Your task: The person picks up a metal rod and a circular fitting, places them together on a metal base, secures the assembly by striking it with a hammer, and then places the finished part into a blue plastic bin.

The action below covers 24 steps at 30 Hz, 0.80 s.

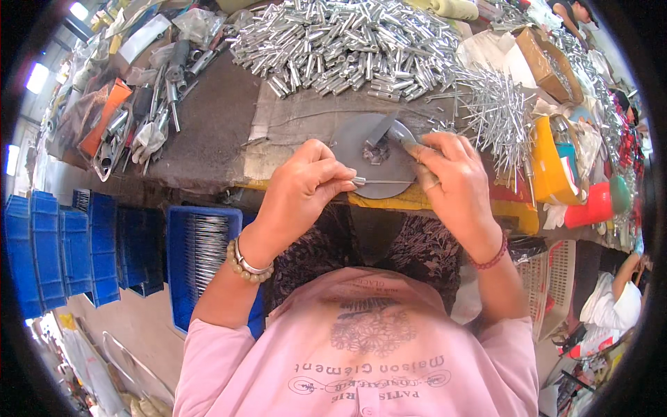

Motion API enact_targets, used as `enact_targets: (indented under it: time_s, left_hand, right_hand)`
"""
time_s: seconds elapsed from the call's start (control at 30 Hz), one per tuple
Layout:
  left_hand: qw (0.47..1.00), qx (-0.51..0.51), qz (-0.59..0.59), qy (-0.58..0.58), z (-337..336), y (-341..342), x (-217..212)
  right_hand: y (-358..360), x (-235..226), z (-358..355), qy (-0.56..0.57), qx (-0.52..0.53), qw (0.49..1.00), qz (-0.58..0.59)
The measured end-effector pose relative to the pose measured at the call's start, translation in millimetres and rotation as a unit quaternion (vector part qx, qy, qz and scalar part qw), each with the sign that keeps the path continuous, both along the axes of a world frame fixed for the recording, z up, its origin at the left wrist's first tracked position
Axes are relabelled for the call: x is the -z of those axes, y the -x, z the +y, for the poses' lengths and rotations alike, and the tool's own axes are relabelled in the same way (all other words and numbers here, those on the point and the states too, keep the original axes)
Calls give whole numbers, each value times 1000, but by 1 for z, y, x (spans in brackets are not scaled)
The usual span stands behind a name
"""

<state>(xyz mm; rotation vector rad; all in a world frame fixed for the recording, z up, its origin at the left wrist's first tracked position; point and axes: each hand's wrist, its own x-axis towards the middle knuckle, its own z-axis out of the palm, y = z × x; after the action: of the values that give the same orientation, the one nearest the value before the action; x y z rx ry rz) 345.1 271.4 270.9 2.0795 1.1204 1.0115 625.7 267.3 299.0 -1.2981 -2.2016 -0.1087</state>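
Note:
My left hand [306,182] is closed, thumb and fingertips pinching a small silver metal sleeve [358,181]. A thin metal rod [389,182] runs from the sleeve across to my right hand [455,174], whose fingers are closed around its other end. Something grey covers a fingertip of the right hand. Both hands are over the near edge of a round grey disc [347,142] lying on the bench. On the disc sits a dark flat metal piece [382,128] with a small clump at its base.
A large heap of short silver tubes [347,48] covers the far bench. Loose thin rods [497,115] lie right, near a yellow container [549,163] and a red cup [587,205]. Tools [174,69] pile up left. Below stands a blue crate [177,306] of metal parts.

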Motion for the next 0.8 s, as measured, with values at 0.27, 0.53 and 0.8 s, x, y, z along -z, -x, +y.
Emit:
enact_targets:
  time_s: [0.27,0.53,0.8]
  left_hand:
    - [1000,-9,-1,8,-6,0,4]
    - [944,-119,-221,214,-59,-24,17]
    - [869,-98,-344,342,-62,-28,13]
  right_hand:
    - [26,-4,-56,198,28,977,70]
    - [33,-1,-66,544,-13,771,330]
    - [45,6,-78,597,-22,689,411]
